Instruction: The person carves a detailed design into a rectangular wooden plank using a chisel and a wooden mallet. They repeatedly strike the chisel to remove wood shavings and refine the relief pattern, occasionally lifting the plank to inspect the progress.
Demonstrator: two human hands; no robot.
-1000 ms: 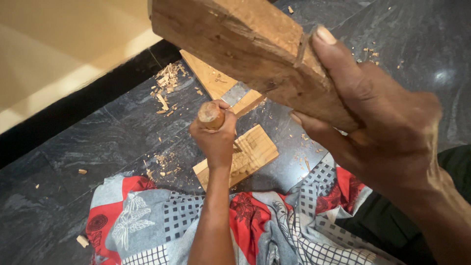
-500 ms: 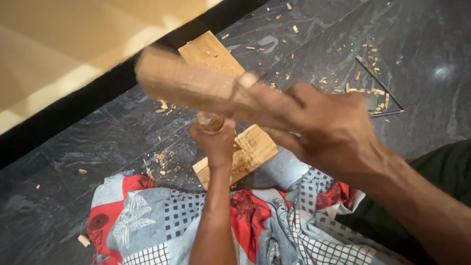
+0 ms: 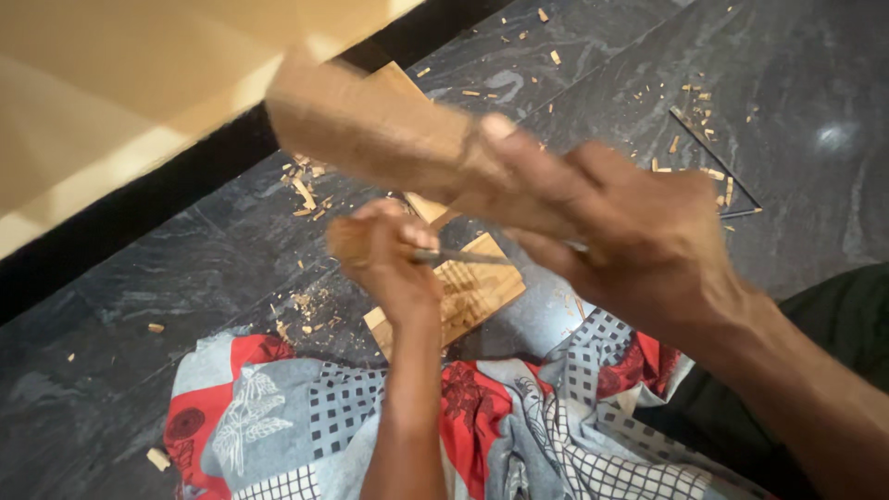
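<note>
Gripping, left hand [image 3: 389,268]: my fingers are clenched round the wooden handle of the chisel [image 3: 421,252], fist low over the dark stone floor [image 3: 139,343].
Chisel axis: its thin metal shaft runs nearly level from my fist toward the right, tip out over the carved wooden panel [image 3: 468,294].
Panel: lies flat on the floor just beyond the patterned cloth [image 3: 306,421] on my lap, directly under the chisel, a little right of my left fist.
Wooden mallet block [image 3: 370,130]: blurred, long axis slanting from upper left down to the right, hanging above and just right of the chisel handle; a second board [image 3: 398,81] peeks out behind it.
Right hand [image 3: 639,236]: wrapped tight on the block's lower end, wrist cocked, forearm coming in from lower right.
Nearer hand: the left sits right on the work; the right is higher, well above the panel.
Wood chips [image 3: 690,116]: scattered over the floor at upper right, more beside my left fist.
</note>
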